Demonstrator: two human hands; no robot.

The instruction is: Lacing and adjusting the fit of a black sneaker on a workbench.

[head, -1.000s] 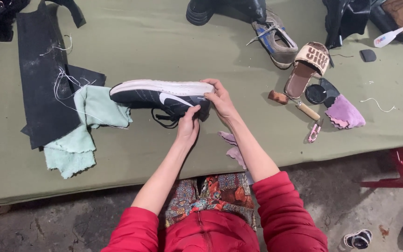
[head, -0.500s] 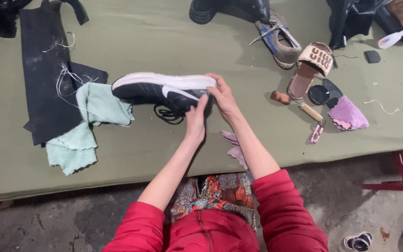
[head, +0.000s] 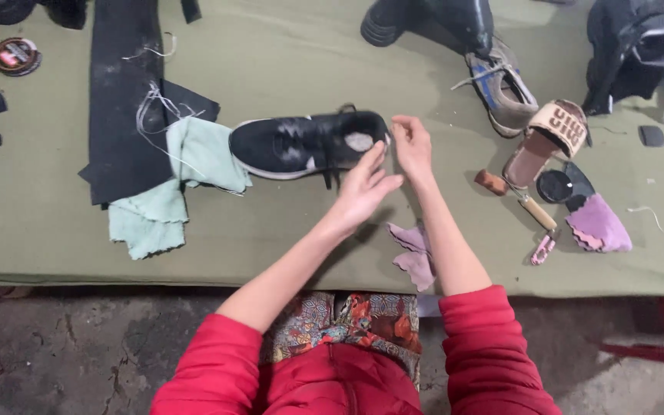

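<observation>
Nearest the camera sit the red sleeves and a patterned cloth [head: 347, 327] on the lap, at six o'clock, with the table's [head: 309, 265] front edge running straight across just beyond. A pale pink rag [head: 415, 250] lies at that edge between the forearms.

The left hand [head: 364, 188] is loosely spread, its fingertips [head: 376, 154] touching the heel end of a black sneaker [head: 305, 144]; the right hand [head: 413, 146] pinches at the heel rim from the three o'clock side. Neither is clamped hard. The sneaker rests upright on its white sole near the table's middle, toe pointing to nine o'clock, laces trailing toward the near edge.

It looks light, with a soft, yielding upper and a stiffer sole; the heel collar or the sole's sides seem the firmest holds, while the loose laces could snag.

At nine o'clock a mint-green cloth [head: 174, 184] touches the toe, lying over a black rubber sheet [head: 128, 100]. At three o'clock lie a wooden-handled tool [head: 528, 204], a slide sandal [head: 551, 138], a round black lid [head: 553, 186] and a lilac rag [head: 597, 227]. Farther off, at one o'clock, stand a worn grey shoe [head: 501, 88] and a black boot [head: 424, 23]; a polish tin [head: 15, 56] sits at ten o'clock.

Open room lies straight beyond the sneaker at twelve o'clock, and in the strip between it and the near edge
</observation>
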